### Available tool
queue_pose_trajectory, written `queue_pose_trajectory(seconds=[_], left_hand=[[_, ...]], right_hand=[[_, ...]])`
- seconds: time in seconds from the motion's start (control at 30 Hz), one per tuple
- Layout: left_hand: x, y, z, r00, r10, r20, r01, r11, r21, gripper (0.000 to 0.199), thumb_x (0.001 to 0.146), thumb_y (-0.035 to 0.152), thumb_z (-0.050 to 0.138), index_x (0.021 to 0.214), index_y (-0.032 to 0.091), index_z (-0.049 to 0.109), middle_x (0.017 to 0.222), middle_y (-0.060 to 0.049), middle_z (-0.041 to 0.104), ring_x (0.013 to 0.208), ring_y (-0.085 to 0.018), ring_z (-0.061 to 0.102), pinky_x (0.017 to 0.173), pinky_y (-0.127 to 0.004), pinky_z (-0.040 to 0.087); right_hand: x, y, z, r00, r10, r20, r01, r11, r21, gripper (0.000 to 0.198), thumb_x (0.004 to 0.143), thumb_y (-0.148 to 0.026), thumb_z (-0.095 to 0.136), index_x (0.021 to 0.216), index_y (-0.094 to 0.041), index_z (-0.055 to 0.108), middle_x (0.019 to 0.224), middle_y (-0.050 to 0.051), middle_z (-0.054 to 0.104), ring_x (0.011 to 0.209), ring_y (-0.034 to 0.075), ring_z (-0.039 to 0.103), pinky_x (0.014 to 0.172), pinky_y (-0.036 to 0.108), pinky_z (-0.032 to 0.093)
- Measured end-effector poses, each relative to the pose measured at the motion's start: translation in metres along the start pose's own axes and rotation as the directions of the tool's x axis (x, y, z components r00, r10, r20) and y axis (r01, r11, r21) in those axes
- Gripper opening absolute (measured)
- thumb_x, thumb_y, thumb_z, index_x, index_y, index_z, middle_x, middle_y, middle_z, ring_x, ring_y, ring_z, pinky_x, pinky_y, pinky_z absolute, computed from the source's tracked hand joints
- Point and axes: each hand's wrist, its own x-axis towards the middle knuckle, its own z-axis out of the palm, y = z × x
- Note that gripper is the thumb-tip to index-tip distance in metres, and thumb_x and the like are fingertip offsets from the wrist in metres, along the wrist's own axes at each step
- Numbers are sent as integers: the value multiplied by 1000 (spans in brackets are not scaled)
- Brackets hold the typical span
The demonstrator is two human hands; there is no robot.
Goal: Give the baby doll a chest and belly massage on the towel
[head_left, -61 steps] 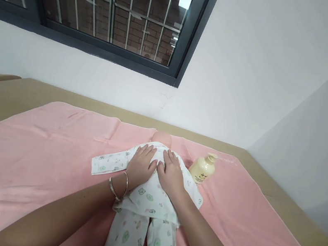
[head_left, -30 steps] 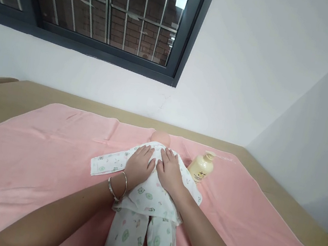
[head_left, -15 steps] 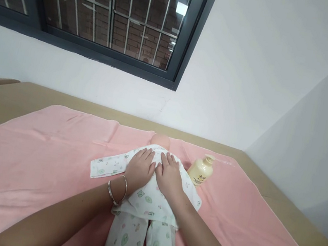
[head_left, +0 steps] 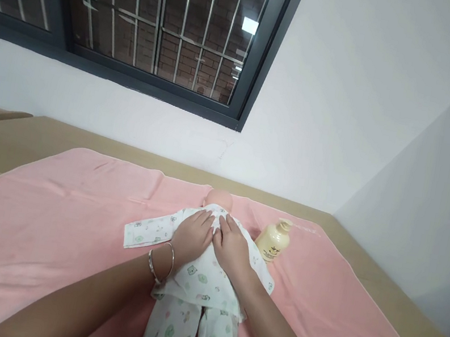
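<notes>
A baby doll lies on a pink blanket, its head toward the wall. It wears a white printed top and matching trousers. My left hand rests flat on the upper part of the top, fingers extended; a silver bangle circles that wrist. Beside it my right hand lies flat on the same cloth, the two thumbs nearly meeting in the middle. Neither hand grasps anything. One sleeve stretches out to the left. The doll's face does not show.
A cream pump bottle stands on the blanket just right of the doll. The tan tabletop shows around the blanket and meets a white wall. Above is a dark-framed window with metal bars.
The two hands have drawn slightly closer together on the doll's top, their fingers less spread. The camera view has tipped up a little; doll and bottle stay in place.
</notes>
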Motion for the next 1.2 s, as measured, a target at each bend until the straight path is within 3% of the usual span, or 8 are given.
queue_pose_trajectory(seconds=[0.1, 0.2, 0.33, 0.5, 0.67, 0.8, 1.0, 1.2], left_hand=[[-3, 4, -2, 999, -8, -44, 8, 1000, 20, 32, 91, 15, 38, 109, 12, 65, 109, -14, 69, 108, -27, 62, 97, -45, 50], [-4, 5, -1, 994, -106, -41, 106, 994, 3, 32, 90, 17, 42, 112, 15, 64, 114, -13, 67, 110, -28, 60, 93, -46, 52], [-2, -1, 3, 987, -161, 27, 162, 986, -35, 36, 90, 23, 44, 123, 14, 58, 125, -14, 62, 120, -30, 53, 102, -50, 46], [1, -8, 7, 989, -114, 98, 124, 987, -100, 40, 92, 24, 41, 129, 12, 53, 132, -16, 58, 128, -30, 47, 109, -56, 36], [1, -8, 6, 998, -21, 54, 26, 995, -97, 40, 91, 21, 40, 127, 13, 56, 131, -15, 60, 125, -28, 52, 107, -50, 43], [-2, -3, 2, 998, 43, -46, -45, 998, -45, 34, 90, 16, 40, 114, 13, 64, 119, -14, 67, 116, -26, 60, 101, -44, 49], [-6, 5, -3, 990, -121, -69, 120, 993, -18, 28, 86, 19, 48, 107, 19, 67, 112, -9, 70, 108, -26, 63, 87, -40, 57], [-5, 0, 5, 979, -201, 17, 202, 979, -39, 38, 87, 25, 48, 121, 13, 62, 127, -14, 63, 123, -30, 54, 104, -48, 46]], right_hand=[[-4, -6, 1, 999, 40, -19, -41, 998, -53, 46, 96, -24, 31, 135, -11, 53, 141, 17, 49, 133, 28, 43, 109, 41, 33], [-3, -6, 1, 996, 94, -1, -94, 995, -46, 47, 95, -25, 32, 137, -15, 50, 144, 17, 47, 134, 31, 40, 108, 53, 30], [4, 2, 0, 998, 40, 52, -42, 999, 33, 49, 94, -23, 33, 141, -17, 44, 147, 15, 43, 138, 30, 35, 109, 54, 28], [9, 9, 2, 998, -40, 48, 37, 997, 68, 50, 92, -19, 34, 141, -10, 44, 146, 16, 44, 139, 25, 34, 115, 44, 25], [6, 7, 1, 998, -62, 16, 61, 997, 37, 48, 92, -20, 38, 138, -9, 48, 147, 16, 44, 136, 23, 40, 111, 34, 35], [-1, 0, 0, 998, -57, 9, 57, 998, -33, 46, 93, -19, 38, 137, -11, 51, 145, 14, 46, 134, 23, 44, 107, 34, 40], [-4, -7, 2, 997, 73, 2, -73, 996, -41, 46, 95, -23, 35, 137, -11, 51, 143, 15, 49, 136, 25, 40, 109, 36, 36], [6, 8, 5, 996, 47, 73, -56, 990, 127, 51, 96, -26, 32, 145, -12, 40, 153, 13, 35, 144, 28, 24, 117, 49, 19]])
